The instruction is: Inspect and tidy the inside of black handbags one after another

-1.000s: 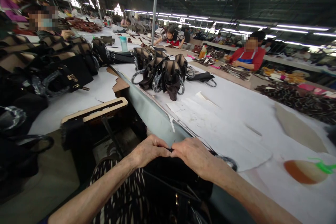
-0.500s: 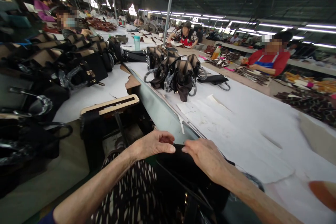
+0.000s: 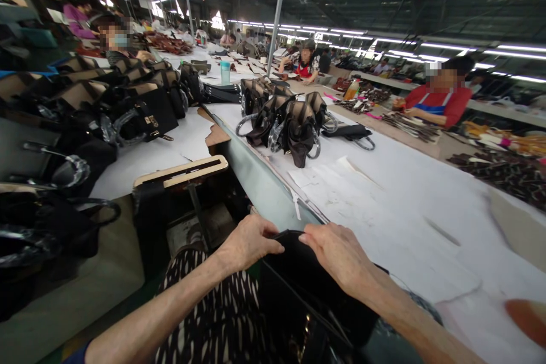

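Observation:
A black handbag (image 3: pixel 315 281) with gold-coloured metal fittings lies at the lap, its top edge turned up toward the table. My left hand (image 3: pixel 251 242) pinches that edge on the left, thumb on the near side and fingers behind. Close beside it, my right hand (image 3: pixel 335 250) grips the same edge between thumb and fingers. A short stretch of the bag's rim shows between the two hands. The bag's lower part runs out of the picture, and my right forearm covers some of its right side.
Many black handbags (image 3: pixel 149 108) crowd the left table, and another cluster (image 3: pixel 294 119) stands on the white tabletop (image 3: pixel 384 210). A slotted wooden-topped stand (image 3: pixel 183 170) is left of my hands. Co-workers sit across the table, one in red sleeves (image 3: pixel 458 103).
My left hand has shifted slightly left and down along the bag's edge, so more of the rim shows between the hands. The view has tilted a little.

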Available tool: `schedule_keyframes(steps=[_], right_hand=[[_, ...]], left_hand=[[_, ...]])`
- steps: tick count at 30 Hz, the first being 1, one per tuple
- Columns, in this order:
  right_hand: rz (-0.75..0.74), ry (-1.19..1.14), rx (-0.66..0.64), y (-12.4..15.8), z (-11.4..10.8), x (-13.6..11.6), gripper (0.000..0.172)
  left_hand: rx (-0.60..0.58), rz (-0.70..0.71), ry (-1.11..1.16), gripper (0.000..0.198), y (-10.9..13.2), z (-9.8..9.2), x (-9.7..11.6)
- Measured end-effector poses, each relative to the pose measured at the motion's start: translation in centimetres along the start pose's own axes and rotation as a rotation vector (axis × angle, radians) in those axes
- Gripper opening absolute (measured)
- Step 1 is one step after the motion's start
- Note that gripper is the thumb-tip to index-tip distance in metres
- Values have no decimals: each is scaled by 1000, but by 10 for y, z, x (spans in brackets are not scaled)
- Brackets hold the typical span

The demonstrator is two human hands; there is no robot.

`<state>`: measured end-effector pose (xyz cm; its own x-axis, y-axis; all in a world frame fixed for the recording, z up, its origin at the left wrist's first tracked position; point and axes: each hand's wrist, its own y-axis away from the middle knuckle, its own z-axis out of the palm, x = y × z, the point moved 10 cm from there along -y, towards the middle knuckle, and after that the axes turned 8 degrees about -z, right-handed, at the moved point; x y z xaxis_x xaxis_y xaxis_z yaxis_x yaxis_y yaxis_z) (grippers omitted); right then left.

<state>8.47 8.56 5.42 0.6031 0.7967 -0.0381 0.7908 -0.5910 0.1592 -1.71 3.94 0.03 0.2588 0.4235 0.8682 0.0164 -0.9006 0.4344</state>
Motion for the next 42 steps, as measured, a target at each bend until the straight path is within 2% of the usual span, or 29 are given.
schedule_keyframes(steps=[2,6,10,12,16,18,24,28,30,35,39,42], right_hand=[[-12,-6,-2,1,1,0,35],[-45,-15,-28,-1,4,-4,34],[-124,60,-25,-7,7,-19,20],[-214,72,-23,-10,8,-30,10],[-376,39,-100,-13,13,-44,11],[-398,36,-150,-16,17,-43,14],[-312,-117,-182,-28,14,-28,27],[-231,-126,-171,-34,5,-11,26],[-187,-135,-179,-38,3,-2,24],[-123,-141,-168,-49,-1,7,19],[-131,-155,-162,-47,-3,7,19],[-137,-174,-154,-39,-9,12,19]], left_hand=[[51,18,-61,20,0,-2,1],[82,53,-138,21,4,-2,8],[111,107,-184,22,8,0,22],[103,122,-191,20,9,2,27],[60,131,-158,19,3,6,25],[48,127,-153,22,-1,6,20],[61,125,-77,37,-4,-7,20],[110,122,38,38,2,-25,20],[101,96,88,42,0,-28,16],[97,71,96,59,-22,-18,17],[11,-23,13,48,-39,-1,20],[-77,1,33,48,-44,3,30]])
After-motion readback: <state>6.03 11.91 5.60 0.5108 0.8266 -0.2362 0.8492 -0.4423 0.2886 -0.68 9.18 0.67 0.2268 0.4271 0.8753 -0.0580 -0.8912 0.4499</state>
